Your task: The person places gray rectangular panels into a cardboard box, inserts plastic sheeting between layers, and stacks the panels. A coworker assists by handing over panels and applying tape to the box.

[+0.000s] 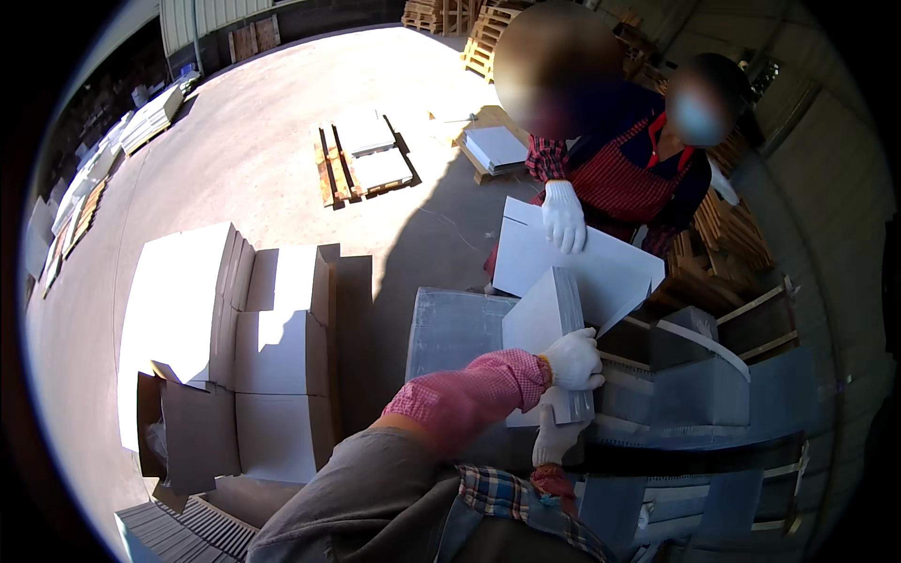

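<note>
My left hand [573,360], in a white glove below a pink checked sleeve, is closed over the edge of a stack of white boards [540,314]. My right hand [556,438], also gloved, grips the stack's near lower end; some of its fingers are hidden. The stack stands tilted on edge, its layered side facing right. Just beyond it, a co-worker's gloved hand [564,218] rests on a large white cardboard sheet [601,258] with a slit near one corner. Under the stack and to its left shows a grey, plastic-looking tabletop [450,328].
Stacked white cartons [272,352] stand left, beside an open brown box [192,427]. Grey panels and slatted frames [704,389] lie right. Two people in dark clothes and red aprons [615,183] stand opposite. Pallets with white boards [366,155] sit on the sunlit floor.
</note>
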Demonstrator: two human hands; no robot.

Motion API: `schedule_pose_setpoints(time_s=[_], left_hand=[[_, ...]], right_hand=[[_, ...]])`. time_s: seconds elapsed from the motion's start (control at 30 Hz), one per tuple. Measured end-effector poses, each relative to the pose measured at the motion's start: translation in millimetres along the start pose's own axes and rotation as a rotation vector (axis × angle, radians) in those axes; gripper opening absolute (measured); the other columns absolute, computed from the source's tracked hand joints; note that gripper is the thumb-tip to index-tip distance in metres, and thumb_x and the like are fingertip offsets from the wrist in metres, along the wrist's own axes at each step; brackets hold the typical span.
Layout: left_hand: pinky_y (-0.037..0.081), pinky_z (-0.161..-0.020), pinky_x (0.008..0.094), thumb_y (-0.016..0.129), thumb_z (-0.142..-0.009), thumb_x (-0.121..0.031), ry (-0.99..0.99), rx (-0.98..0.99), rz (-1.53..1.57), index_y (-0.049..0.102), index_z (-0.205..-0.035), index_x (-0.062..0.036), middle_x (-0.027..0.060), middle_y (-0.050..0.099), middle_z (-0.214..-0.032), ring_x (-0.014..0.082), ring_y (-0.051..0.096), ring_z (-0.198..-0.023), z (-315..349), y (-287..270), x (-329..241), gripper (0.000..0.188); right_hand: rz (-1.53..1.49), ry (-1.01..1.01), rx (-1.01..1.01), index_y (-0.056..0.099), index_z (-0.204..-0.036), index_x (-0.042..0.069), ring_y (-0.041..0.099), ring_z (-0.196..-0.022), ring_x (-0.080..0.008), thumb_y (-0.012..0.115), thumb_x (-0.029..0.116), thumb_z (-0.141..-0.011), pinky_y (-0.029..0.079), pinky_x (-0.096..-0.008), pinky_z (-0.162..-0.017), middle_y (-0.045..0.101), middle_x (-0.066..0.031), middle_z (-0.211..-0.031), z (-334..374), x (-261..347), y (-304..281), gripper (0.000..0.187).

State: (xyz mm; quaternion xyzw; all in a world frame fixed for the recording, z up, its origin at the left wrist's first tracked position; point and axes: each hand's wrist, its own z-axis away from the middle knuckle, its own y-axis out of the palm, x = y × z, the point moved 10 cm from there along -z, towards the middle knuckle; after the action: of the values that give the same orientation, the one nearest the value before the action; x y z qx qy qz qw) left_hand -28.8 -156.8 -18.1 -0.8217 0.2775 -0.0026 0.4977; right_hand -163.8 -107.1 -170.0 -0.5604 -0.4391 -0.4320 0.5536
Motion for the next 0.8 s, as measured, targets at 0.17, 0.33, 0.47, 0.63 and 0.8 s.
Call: schedule_pose_setpoints(time_s=[0.17, 0.33, 0.47, 0.63, 0.8], left_hand=[[0.042, -0.098, 0.0387, 0.059, -0.089, -0.041, -0.024, -0.010, 0.003, 0.075, -0.067, -0.0111, 0.0075, 0.071, -0.071, 0.0270, 0.064, -0.075, 3.9, -0.1, 6.4, 0.041], [0.043, -0.098, 0.0404, 0.062, -0.087, -0.041, -0.028, 0.000, 0.028, 0.075, -0.068, -0.0106, 0.0096, 0.070, -0.071, 0.0288, 0.064, -0.079, -4.2, 9.4, 5.1, 0.039], [0.043, -0.096, 0.0411, 0.063, -0.088, -0.039, -0.031, -0.043, 0.029, 0.073, -0.065, -0.0090, 0.0092, 0.068, -0.070, 0.0301, 0.061, -0.078, 2.9, 3.9, 7.2, 0.039], [0.042, -0.105, 0.0411, 0.061, -0.087, -0.042, -0.045, 0.000, 0.041, 0.077, -0.072, -0.0094, 0.0099, 0.072, -0.075, 0.0296, 0.066, -0.083, 1.3, 9.4, 9.3, 0.039], [0.041, -0.107, 0.0406, 0.061, -0.089, -0.041, -0.034, -0.021, 0.080, 0.077, -0.072, -0.0080, 0.0105, 0.071, -0.074, 0.0304, 0.065, -0.083, -0.7, 7.3, 4.7, 0.040]], right_hand=[[0.000, 0.022, -0.007, 0.029, -0.154, 0.000, 0.059, -0.124, -0.0290, 0.085, 0.011, -0.078, 0.049, -0.0401, -0.108, 0.054, -0.0204, -0.140, 0.1, 1.3, 4.4, 0.095], [0.102, -0.003, -0.077, 0.031, -0.153, 0.000, 0.060, -0.125, -0.0319, 0.086, 0.009, -0.075, 0.050, -0.0407, -0.108, 0.055, -0.0213, -0.142, -1.8, 7.8, -5.5, 0.096], [-0.030, -0.004, -0.033, 0.031, -0.153, 0.000, 0.059, -0.126, -0.0312, 0.086, 0.007, -0.075, 0.049, -0.0408, -0.109, 0.054, -0.0205, -0.142, 3.8, 10.3, 2.3, 0.096], [-0.076, -0.044, -0.024, 0.030, -0.155, 0.001, 0.055, -0.131, -0.0301, 0.085, 0.006, -0.075, 0.047, -0.0417, -0.111, 0.052, -0.0199, -0.145, -3.0, -9.4, 1.1, 0.097], [-0.008, -0.023, -0.032, 0.029, -0.156, 0.002, 0.054, -0.131, -0.0294, 0.085, 0.003, -0.075, 0.046, -0.0409, -0.112, 0.050, -0.0184, -0.146, -1.6, 4.4, -3.6, 0.099]])
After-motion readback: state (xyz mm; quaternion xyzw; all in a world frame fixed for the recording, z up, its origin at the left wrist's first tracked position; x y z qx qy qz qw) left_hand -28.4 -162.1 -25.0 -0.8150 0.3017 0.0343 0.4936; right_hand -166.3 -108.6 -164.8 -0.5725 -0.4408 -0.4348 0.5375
